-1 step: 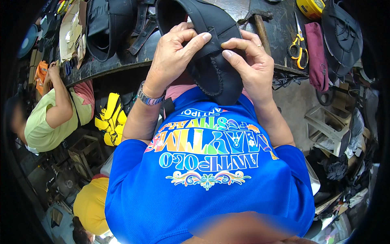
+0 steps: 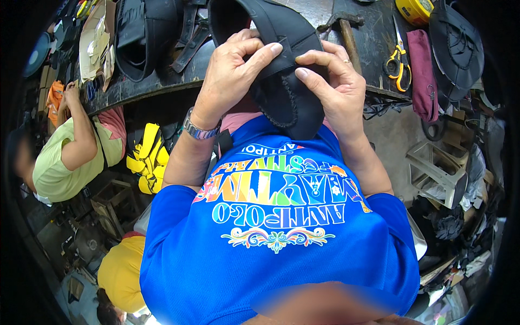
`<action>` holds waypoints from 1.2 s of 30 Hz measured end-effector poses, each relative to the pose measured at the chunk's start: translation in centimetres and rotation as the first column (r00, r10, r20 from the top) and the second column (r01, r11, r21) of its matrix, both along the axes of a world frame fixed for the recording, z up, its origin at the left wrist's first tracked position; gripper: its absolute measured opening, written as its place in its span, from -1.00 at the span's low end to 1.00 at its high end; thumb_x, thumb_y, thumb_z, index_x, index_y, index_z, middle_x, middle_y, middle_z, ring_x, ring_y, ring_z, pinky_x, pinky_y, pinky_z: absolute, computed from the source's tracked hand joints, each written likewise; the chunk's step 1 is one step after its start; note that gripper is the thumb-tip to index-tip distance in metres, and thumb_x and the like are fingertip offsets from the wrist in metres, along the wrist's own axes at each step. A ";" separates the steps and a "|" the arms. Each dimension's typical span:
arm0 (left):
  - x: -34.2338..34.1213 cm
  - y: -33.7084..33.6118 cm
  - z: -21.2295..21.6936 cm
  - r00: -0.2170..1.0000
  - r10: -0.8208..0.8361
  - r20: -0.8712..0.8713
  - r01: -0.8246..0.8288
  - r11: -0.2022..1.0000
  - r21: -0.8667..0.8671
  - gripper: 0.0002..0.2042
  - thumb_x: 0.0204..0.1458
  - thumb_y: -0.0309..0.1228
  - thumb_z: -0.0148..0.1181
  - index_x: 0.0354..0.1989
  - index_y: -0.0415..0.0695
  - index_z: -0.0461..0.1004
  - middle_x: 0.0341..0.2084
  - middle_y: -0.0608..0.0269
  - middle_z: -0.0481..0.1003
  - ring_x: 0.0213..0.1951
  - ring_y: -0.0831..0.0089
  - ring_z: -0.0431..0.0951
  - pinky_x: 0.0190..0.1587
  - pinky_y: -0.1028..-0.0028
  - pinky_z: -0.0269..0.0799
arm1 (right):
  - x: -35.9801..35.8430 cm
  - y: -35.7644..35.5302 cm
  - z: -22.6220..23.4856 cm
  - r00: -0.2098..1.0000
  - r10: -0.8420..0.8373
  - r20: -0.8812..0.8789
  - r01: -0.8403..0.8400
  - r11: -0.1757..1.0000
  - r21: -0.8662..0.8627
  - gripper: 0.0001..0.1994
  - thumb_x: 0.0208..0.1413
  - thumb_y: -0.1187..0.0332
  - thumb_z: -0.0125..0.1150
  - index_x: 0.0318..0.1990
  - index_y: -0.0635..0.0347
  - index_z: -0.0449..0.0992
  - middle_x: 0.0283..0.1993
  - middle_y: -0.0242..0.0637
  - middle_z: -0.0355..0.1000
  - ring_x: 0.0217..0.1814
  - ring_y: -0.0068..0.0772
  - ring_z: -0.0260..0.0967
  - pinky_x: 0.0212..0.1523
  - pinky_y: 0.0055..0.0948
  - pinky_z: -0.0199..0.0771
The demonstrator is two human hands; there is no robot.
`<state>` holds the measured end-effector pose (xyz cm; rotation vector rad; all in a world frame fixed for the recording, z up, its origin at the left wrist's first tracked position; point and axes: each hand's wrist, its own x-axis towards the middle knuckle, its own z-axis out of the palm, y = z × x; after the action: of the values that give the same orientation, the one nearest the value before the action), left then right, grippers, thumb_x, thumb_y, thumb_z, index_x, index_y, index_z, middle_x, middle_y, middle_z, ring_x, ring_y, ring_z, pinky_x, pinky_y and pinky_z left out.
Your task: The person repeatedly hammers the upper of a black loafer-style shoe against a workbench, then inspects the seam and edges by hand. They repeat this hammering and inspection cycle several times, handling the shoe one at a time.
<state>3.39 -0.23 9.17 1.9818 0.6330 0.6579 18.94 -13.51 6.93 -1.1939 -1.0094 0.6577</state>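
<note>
Pinching 1 black padded piece (image 2: pixel 281 70) over workbench edge (image 2: pixel 157 86), left hand (image 2: pixel 233 73) and right hand (image 2: pixel 336 86) both closed on its strap seam, hammer (image 2: pixel 344 27) and yellow scissors (image 2: pixel 398 62) close right, lap gap probably tight.

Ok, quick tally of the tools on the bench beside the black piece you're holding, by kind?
Hammer: 1
Yellow-handled scissors: 1
Yellow tape measure: 1
Total: 3
Both the left hand and the right hand grip the black shoe upper.
</note>
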 end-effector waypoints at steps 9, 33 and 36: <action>0.2 -0.3 0.2 0.999 0.038 -0.014 -0.036 0.994 0.108 -0.74 0.16 -0.31 0.31 -0.42 -0.31 0.59 -0.36 0.25 0.44 -0.30 0.56 0.49 -0.27 0.59 0.35 | 0.7 0.1 0.1 0.983 0.081 -0.166 -0.095 0.992 -0.083 -0.78 -0.03 0.57 0.39 -0.17 0.31 0.63 -0.14 -0.34 0.43 -0.02 -0.52 0.39 0.08 -0.56 0.37; 0.0 0.0 -0.1 0.994 -0.095 0.057 0.032 0.737 0.675 -0.82 -0.10 -0.50 0.48 -0.27 -0.10 0.70 -0.24 0.21 0.66 -0.04 0.19 0.64 0.06 0.30 0.57 | 0.9 0.2 -0.5 0.889 0.101 -0.447 -0.134 0.990 -0.043 -0.70 0.18 0.59 0.20 0.07 0.34 0.44 0.01 -0.26 0.45 0.02 -0.57 0.43 0.05 -0.58 0.48; -0.1 0.0 -0.3 0.993 -0.096 0.063 0.032 0.754 0.656 -0.82 -0.09 -0.50 0.47 -0.27 -0.09 0.70 -0.24 0.21 0.66 -0.04 0.20 0.64 0.06 0.30 0.57 | 0.8 0.2 -0.6 0.885 0.109 -0.452 -0.141 0.989 -0.038 -0.71 0.18 0.58 0.22 0.06 0.33 0.45 0.00 -0.25 0.45 0.01 -0.56 0.44 0.04 -0.56 0.50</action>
<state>3.28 -0.22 8.89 2.5862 0.2795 1.0261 19.78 -13.33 6.32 -0.9764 -0.6760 1.0262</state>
